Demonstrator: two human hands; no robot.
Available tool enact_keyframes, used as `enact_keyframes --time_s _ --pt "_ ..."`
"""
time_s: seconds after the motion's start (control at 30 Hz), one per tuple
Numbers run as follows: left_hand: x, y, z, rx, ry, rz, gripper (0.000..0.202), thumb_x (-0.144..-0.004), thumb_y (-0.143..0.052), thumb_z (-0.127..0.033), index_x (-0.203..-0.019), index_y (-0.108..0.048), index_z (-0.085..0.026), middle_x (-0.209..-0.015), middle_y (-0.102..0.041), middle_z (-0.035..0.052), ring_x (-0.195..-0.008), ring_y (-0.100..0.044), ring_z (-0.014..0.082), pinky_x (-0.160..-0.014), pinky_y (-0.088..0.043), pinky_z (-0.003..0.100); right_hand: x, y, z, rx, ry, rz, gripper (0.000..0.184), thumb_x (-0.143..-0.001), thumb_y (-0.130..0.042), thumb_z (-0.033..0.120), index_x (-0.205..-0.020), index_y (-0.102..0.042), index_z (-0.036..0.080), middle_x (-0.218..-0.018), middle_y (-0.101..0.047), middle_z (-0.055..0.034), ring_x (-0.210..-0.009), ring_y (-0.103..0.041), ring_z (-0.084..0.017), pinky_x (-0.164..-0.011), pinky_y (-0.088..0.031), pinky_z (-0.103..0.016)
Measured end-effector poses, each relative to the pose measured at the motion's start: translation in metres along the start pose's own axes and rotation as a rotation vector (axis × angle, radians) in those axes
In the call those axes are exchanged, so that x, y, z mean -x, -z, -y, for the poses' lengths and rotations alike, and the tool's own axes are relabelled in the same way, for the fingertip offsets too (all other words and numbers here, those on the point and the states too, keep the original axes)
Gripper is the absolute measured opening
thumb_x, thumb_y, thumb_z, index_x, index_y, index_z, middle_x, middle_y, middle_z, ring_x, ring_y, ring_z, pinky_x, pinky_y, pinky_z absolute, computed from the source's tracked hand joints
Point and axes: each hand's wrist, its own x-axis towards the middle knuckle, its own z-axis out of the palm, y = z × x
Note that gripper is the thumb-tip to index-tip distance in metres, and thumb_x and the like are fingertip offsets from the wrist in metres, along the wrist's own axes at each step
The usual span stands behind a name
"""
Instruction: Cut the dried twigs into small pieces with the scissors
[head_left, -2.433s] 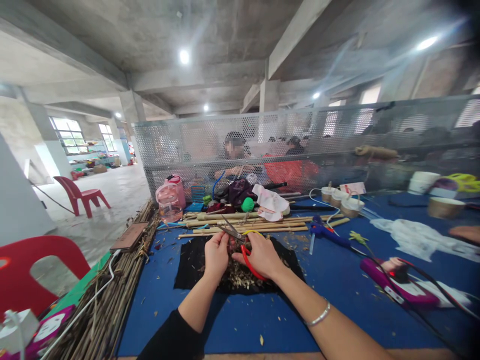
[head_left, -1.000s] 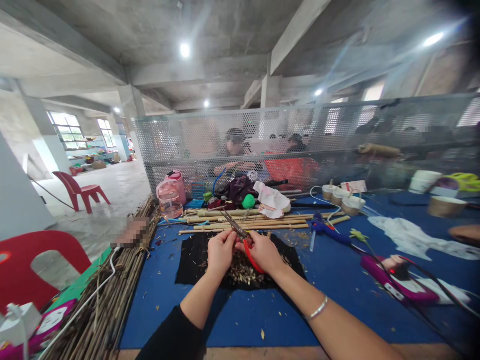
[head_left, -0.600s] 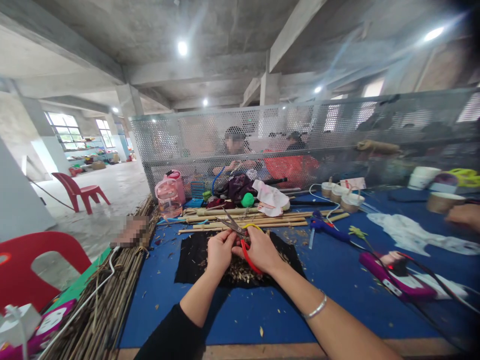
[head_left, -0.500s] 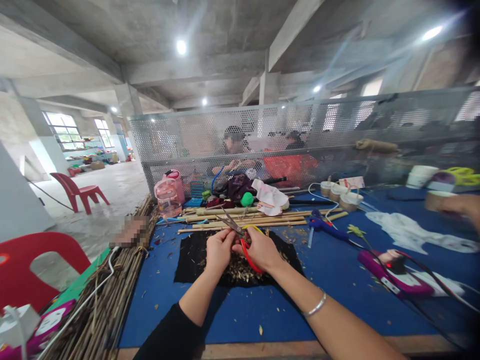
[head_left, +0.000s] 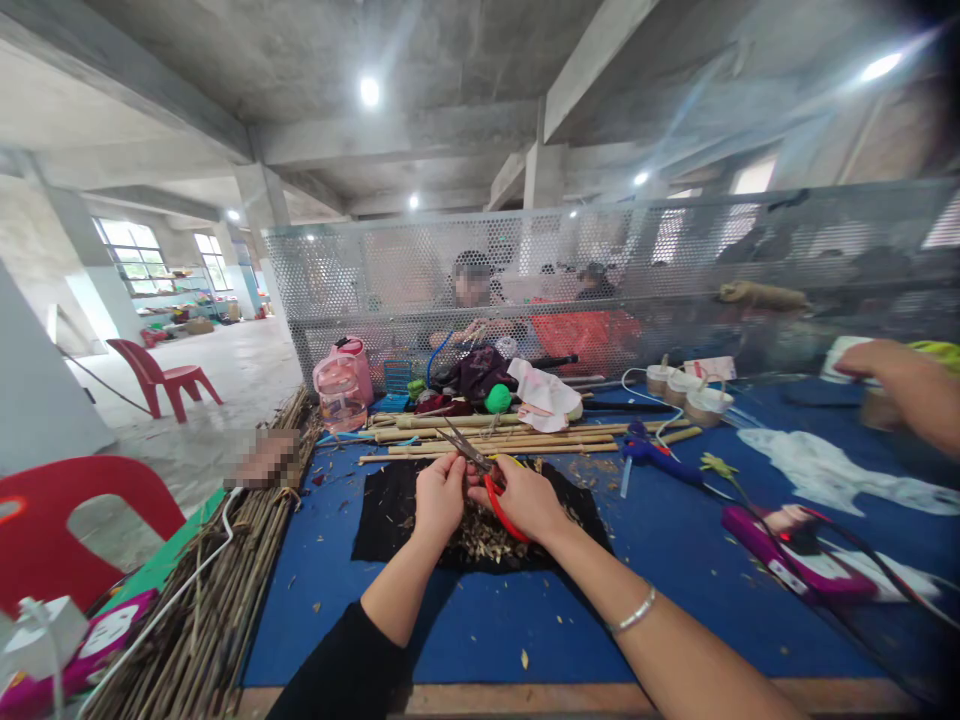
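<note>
Blue tabletop (head_left: 555, 625), bounded at the back by a perforated metal screen (head_left: 337, 270). Change noted: at far right, another person's hand (head_left: 874, 360) has moved up to a white cup (head_left: 832, 365); it is well apart and, in my judgement, does not affect the handwork. Scissors (head_left: 493, 491) remain above the black cloth (head_left: 379, 520), blades slightly parted; the right hand (head_left: 529, 503) has its fingers wrapped round the handles. Left hand (head_left: 440, 503): fingers pinched together beside the blades, contents too small to identify. Dry fragments (head_left: 486, 541) litter the cloth. Bamboo sticks (head_left: 555, 449) border it beyond; a twig bundle (head_left: 210, 590) lines the left, a blue tool (head_left: 664, 463) the right.
</note>
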Motion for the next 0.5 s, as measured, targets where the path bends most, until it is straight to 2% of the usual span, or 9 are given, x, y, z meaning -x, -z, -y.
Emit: enact_keyframes --time_s 0.17,0.37,0.5 --pt "0.0028 -0.0004 -0.0032 -0.059 -0.008 0.029 0.021 -0.078 -0.048 -0.027 -0.075 -0.065 -0.015 -0.066 -0.067 0.0041 -0.061 -0.063 0.0162 -0.062 -0.049 0.025 0.0007 -0.0018 0.0 -0.012 0.092 -0.06 0.039 -0.069 -0.062 0.053 -0.084 -0.052 0.018 -0.086 -0.062 -0.0064 -0.08 -0.058 -0.021 -0.066 -0.037 -0.027" --pt "0.0058 -0.0012 -0.0065 -0.048 -0.026 0.07 0.025 -0.079 -0.048 -0.032 -0.075 -0.065 -0.014 -0.065 -0.067 0.0045 -0.061 -0.062 0.0162 -0.059 -0.047 0.024 0.0027 -0.0002 -0.0004 -0.055 0.03 0.005 0.037 -0.072 -0.058 0.054 -0.084 -0.05 0.02 -0.08 -0.063 -0.0045 -0.072 -0.059 -0.019 -0.059 -0.034 -0.026" --pt "0.0051 0.0 -0.0069 -0.058 -0.019 0.055 0.026 -0.079 -0.048 -0.033 -0.073 -0.065 -0.015 -0.065 -0.066 0.0038 -0.061 -0.06 0.0156 -0.057 -0.046 0.023 0.0031 -0.0003 0.0012 -0.085 -0.007 0.032 0.037 -0.072 -0.057 0.056 -0.081 -0.051 0.021 -0.079 -0.065 -0.004 -0.071 -0.061 -0.019 -0.057 -0.033 -0.025"
